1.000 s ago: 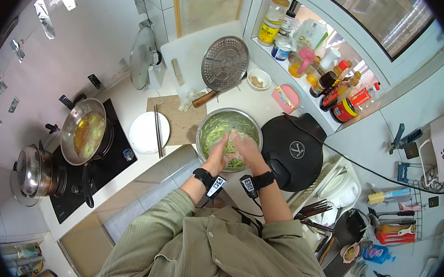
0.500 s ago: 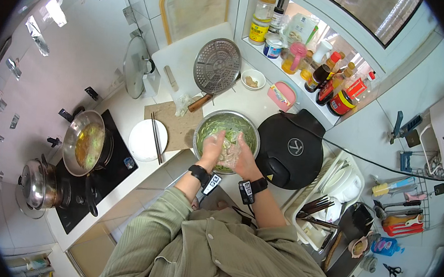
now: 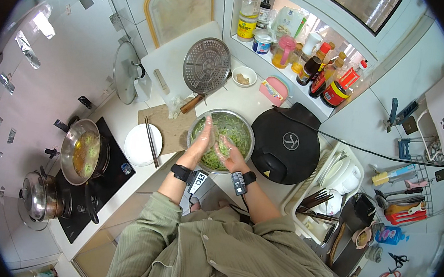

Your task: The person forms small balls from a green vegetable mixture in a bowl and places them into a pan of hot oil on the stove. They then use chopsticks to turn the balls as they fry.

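Note:
A steel bowl (image 3: pixel 247 157) of shredded green vegetable (image 3: pixel 238 131) stands in front of me on the counter. Both hands wear thin clear plastic gloves. Over the bowl's left side, my left hand (image 3: pixel 204 137) is held edge-on with its fingers stretched out; nothing shows in it. My right hand (image 3: pixel 232 157) is cupped low over the near side, its fingers curled around a small clump of the green shreds. The gap between the two palms is narrow. Each wrist carries a black strap with a small device.
To the left, a pan (image 3: pixel 80 152) with oil and pale green food sits on the black cooktop (image 3: pixel 117 174). A white plate (image 3: pixel 138 145) with chopsticks lies nearer. A black round appliance (image 3: pixel 288 145) stands close on the bowl's right, before a dish rack (image 3: pixel 299 228). Behind is a perforated steel strainer (image 3: pixel 206 66).
The hands have parted from being close together over the bowl's middle. My left hand has turned upright on the left; my right hand has dropped lower. The whole view has shifted slightly.

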The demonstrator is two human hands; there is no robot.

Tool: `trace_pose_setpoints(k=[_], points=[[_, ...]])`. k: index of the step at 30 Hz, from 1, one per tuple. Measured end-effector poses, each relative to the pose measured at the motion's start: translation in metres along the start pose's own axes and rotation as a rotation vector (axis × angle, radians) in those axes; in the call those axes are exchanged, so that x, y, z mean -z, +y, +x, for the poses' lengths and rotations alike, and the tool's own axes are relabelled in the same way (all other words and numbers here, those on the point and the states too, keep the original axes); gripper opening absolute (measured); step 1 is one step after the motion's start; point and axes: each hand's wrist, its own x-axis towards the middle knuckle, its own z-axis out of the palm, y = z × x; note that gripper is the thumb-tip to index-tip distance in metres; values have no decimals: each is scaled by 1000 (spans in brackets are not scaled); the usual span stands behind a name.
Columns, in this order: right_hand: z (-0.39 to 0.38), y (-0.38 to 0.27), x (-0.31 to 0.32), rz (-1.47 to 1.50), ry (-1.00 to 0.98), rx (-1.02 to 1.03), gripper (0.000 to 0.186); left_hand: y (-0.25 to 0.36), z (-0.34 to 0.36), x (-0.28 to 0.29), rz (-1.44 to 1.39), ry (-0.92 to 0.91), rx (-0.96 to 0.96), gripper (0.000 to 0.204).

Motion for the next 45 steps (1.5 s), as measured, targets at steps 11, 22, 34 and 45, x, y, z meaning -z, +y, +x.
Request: trace_pose_setpoints(k=[11, 22, 34, 45], points=[[11, -14, -18, -127, 150, -58, 45, -1, -36, -3, -443, 126, 95, 74], [-29, -20, -45, -520, -142, 139, 60, -76, -8, -15, -873, -29, 240, 45], [-62, -34, -57, 125, -250, -159, 59, -72, 12, -12, -245, 332, 3, 36], [-9, -3, -24, 146, -160, 26, 45, 3, -13, -5, 171, 5, 26, 89]])
